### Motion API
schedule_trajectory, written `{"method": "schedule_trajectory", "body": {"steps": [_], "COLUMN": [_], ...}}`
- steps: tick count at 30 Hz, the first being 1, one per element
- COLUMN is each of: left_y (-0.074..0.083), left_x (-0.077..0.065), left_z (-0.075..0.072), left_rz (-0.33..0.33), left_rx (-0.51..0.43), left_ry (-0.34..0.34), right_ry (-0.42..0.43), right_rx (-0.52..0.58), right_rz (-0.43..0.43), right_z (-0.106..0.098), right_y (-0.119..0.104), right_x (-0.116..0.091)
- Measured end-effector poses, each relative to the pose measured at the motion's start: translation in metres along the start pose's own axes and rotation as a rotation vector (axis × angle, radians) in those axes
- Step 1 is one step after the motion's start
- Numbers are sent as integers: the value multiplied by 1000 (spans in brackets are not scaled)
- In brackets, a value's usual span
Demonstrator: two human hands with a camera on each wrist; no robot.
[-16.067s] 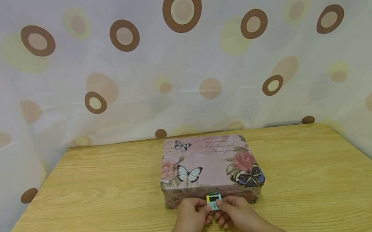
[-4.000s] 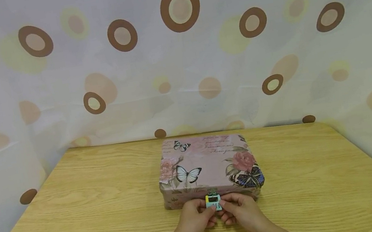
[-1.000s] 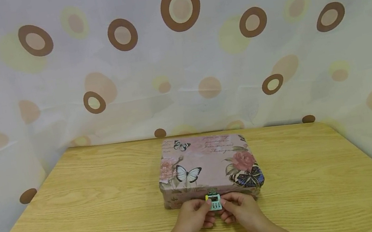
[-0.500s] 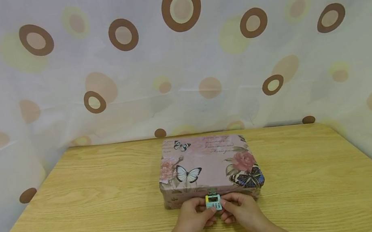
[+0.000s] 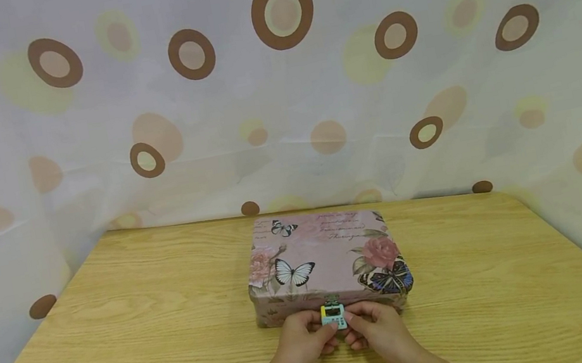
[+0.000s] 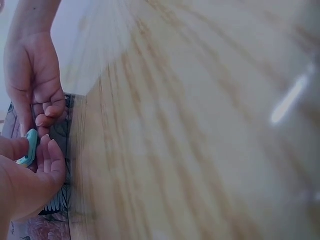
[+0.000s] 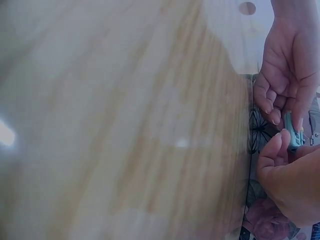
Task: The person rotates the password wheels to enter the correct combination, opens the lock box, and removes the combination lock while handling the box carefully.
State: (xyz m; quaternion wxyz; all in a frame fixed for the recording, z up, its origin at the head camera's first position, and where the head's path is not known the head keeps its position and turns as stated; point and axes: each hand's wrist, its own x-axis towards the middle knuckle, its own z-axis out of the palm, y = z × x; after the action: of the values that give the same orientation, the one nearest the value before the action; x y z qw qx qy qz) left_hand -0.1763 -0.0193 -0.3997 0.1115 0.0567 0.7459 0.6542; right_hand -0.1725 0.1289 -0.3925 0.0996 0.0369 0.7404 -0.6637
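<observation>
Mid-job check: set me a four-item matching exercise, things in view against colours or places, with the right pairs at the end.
1 lock
2 box
3 table
4 right hand

A yellowish wood grain, under the box
B at the lock's right edge
C pale blue with a yellow patch
D pink, printed with butterflies and flowers

Pairs: 1-C, 2-D, 3-A, 4-B

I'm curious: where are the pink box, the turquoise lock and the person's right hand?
Pink box (image 5: 330, 263), head view: plain middle of its lid.
Turquoise lock (image 5: 337, 317), head view: its front face.
Right hand (image 5: 380, 326), head view: middle of the hand, near the thumb's base.
</observation>
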Motion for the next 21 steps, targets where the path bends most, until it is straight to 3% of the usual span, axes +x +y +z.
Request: {"method": "schedule_trajectory", "body": {"steps": [8,21], "left_y": [1,-2], "left_x": [0,1], "left_z": [2,1], "left_rz": [-34,-29], "left_rx": [-8,-44], "left_ry": [10,7], "right_ry": [17,33], "right_rx": [-2,-6], "right_rz": [-6,-9], "right_z": [2,2], "right_y": [1,0], "right_x": [1,1]}}
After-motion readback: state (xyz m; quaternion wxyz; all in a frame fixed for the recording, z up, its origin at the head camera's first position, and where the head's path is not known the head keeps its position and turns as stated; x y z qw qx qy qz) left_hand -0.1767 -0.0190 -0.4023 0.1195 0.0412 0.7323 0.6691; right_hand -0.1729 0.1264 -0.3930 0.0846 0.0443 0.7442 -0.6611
